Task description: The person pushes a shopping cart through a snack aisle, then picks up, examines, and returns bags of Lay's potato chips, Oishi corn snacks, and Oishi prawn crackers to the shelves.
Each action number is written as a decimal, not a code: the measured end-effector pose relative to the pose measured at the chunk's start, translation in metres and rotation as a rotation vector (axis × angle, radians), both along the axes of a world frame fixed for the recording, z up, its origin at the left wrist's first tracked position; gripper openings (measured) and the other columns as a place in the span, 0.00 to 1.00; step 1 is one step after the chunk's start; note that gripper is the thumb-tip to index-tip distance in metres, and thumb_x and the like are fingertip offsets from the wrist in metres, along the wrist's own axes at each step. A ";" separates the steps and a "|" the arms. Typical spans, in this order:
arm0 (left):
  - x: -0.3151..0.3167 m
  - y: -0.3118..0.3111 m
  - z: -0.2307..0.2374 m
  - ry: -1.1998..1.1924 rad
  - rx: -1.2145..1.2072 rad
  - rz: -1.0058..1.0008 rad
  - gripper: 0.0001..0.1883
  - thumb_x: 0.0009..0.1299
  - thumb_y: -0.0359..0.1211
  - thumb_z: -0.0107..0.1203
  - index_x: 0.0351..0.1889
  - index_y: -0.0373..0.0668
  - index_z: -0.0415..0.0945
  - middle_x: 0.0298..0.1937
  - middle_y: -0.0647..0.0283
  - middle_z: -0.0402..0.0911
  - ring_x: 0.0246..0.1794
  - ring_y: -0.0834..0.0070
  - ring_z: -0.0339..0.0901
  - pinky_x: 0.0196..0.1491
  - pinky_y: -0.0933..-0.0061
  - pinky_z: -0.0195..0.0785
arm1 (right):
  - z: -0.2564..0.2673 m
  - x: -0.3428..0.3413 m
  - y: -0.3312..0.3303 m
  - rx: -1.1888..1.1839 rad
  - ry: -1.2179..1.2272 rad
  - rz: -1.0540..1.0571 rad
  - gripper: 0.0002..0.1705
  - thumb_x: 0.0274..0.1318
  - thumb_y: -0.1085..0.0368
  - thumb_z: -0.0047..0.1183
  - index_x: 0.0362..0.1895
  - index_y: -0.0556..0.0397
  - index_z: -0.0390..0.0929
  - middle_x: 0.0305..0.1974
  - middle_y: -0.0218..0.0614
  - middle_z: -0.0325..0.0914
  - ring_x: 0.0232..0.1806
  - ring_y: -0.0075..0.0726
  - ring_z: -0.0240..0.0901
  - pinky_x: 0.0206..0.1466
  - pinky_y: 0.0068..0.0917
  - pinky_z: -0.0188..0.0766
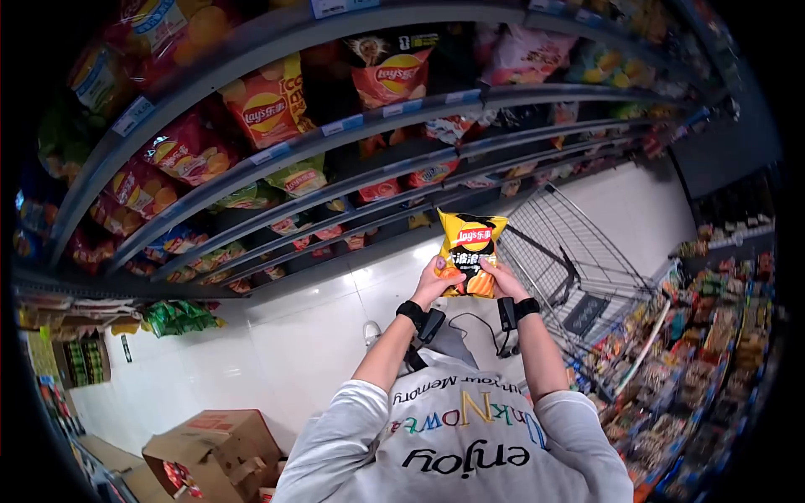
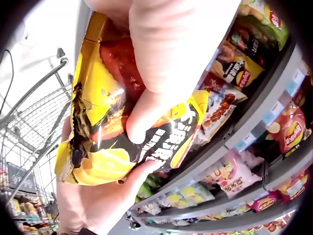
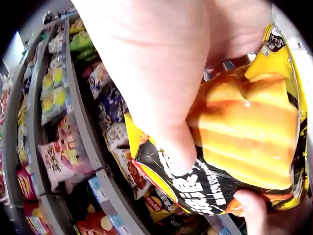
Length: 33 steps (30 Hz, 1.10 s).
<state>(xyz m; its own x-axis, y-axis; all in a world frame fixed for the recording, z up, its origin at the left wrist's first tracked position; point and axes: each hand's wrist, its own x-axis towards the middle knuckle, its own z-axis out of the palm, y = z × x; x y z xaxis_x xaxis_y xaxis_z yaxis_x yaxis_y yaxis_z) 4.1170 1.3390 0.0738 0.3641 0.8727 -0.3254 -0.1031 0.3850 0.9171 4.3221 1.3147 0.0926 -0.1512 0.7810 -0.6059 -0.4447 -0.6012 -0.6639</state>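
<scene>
left hand [image 1: 430, 287] and right hand [image 1: 506, 282] pinch a yellow chip bag [image 1: 472, 243], thumbs on its front, near a wire cart [image 1: 584, 315], in what seems a holding step, where any next move calls for a gentle, even grip.

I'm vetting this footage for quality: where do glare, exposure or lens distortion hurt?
Head: shelves bow under fisheye distortion, edges black out, ceiling lights glare off the floor. Left wrist: left hand nearly blown out, highlights on the chip bag. Right wrist: right hand overexposed, corners dark.
</scene>
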 end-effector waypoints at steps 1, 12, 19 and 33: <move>-0.002 -0.012 -0.015 0.003 -0.006 -0.031 0.22 0.52 0.32 0.69 0.36 0.44 0.64 0.37 0.71 0.70 0.42 0.81 0.69 0.47 0.79 0.63 | 0.000 -0.003 -0.017 -0.002 0.014 -0.034 0.24 0.57 0.62 0.55 0.56 0.57 0.65 0.49 0.36 0.74 0.48 0.32 0.74 0.51 0.30 0.72; -0.072 -0.082 -0.013 -0.027 -0.137 -0.259 0.18 0.63 0.38 0.61 0.43 0.40 0.68 0.41 0.68 0.75 0.37 0.83 0.71 0.41 0.81 0.65 | -0.019 -0.090 -0.136 0.127 -0.018 -0.408 0.24 0.59 0.60 0.53 0.55 0.60 0.65 0.49 0.37 0.74 0.50 0.31 0.73 0.54 0.29 0.69; -0.101 -0.102 -0.011 -0.119 -0.225 -0.196 0.21 0.70 0.43 0.51 0.51 0.37 0.70 0.46 0.64 0.76 0.46 0.81 0.72 0.51 0.80 0.63 | 0.003 -0.123 -0.159 0.154 0.106 -0.437 0.29 0.65 0.51 0.41 0.62 0.56 0.60 0.58 0.36 0.68 0.57 0.32 0.66 0.60 0.31 0.63; -0.116 -0.097 -0.005 -0.062 -0.179 -0.148 0.19 0.71 0.44 0.50 0.46 0.36 0.75 0.42 0.70 0.77 0.42 0.86 0.70 0.48 0.83 0.62 | 0.014 -0.140 -0.161 0.121 0.055 -0.452 0.29 0.63 0.52 0.46 0.58 0.62 0.64 0.53 0.39 0.72 0.53 0.32 0.70 0.57 0.30 0.67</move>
<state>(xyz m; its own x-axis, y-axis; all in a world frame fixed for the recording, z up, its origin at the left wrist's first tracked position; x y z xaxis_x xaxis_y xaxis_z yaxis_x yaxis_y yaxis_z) 4.0013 1.2415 0.0688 0.5077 0.7390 -0.4429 -0.0879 0.5558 0.8267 4.1825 1.1532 0.1067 0.1912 0.8402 -0.5075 -0.6809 -0.2589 -0.6851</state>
